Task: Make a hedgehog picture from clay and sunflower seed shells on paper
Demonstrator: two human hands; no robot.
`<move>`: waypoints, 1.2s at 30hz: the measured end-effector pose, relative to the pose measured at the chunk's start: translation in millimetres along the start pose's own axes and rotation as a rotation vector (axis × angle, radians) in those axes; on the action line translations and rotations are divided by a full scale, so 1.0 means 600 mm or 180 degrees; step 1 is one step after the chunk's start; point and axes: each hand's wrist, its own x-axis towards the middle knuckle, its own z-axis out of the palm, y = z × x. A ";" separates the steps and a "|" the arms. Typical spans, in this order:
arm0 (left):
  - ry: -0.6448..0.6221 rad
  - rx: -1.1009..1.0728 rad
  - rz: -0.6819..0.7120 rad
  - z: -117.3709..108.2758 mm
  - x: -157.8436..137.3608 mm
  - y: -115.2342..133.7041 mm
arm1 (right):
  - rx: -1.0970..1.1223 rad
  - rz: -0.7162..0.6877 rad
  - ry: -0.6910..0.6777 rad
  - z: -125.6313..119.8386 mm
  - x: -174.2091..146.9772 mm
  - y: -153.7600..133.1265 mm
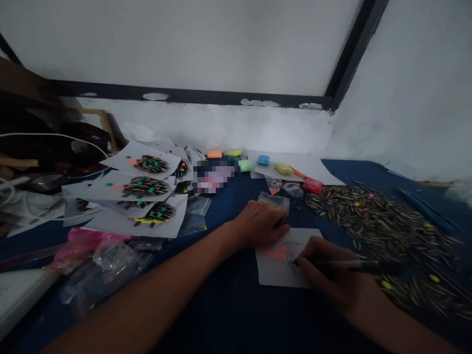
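Your left hand (262,223) lies flat, pinning the paper (280,268); your right hand (324,268) is closed around a pen (346,264), tip on paper.

Dim overall, flat cool light w/ a blue-grey cast; no clear source visible. White wall (206,44) is the brightest area, soft, no glare. Left of the wall's dark frame strip (184,95), clutter sinks into near-black, detail lost. Below the wall, blue table (228,305) reads underexposed, shadows weak & diffuse. Seed pile (387,221) right of centre smears toward the edge, motion/lens blur. Wide-angle bend: frame strip bows, corners stretched. One patch below the wall is pixelated.
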 end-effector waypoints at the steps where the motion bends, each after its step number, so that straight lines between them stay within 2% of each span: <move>1: -0.0014 0.0001 0.0000 0.000 0.000 0.000 | 0.0027 0.0014 -0.0028 -0.001 0.001 -0.002; 8: -0.0040 0.0017 -0.0019 0.000 0.000 0.001 | -0.0207 -0.0189 -0.0050 -0.005 0.002 -0.005; 14: -0.0013 -0.0001 -0.0018 0.000 0.000 0.000 | -0.0156 -0.0187 0.0006 -0.002 0.000 0.001; 20: -0.0002 -0.0021 -0.0043 0.000 0.001 0.001 | -0.0072 -0.0180 -0.0122 -0.004 0.001 -0.004; 29: -0.0025 -0.0024 -0.0006 0.000 0.000 0.000 | 0.0074 0.0086 -0.0015 -0.009 0.001 -0.003; 36: -0.0083 -0.0032 -0.0048 -0.003 0.000 0.001 | 0.0090 -0.0012 -0.0078 -0.005 0.000 0.006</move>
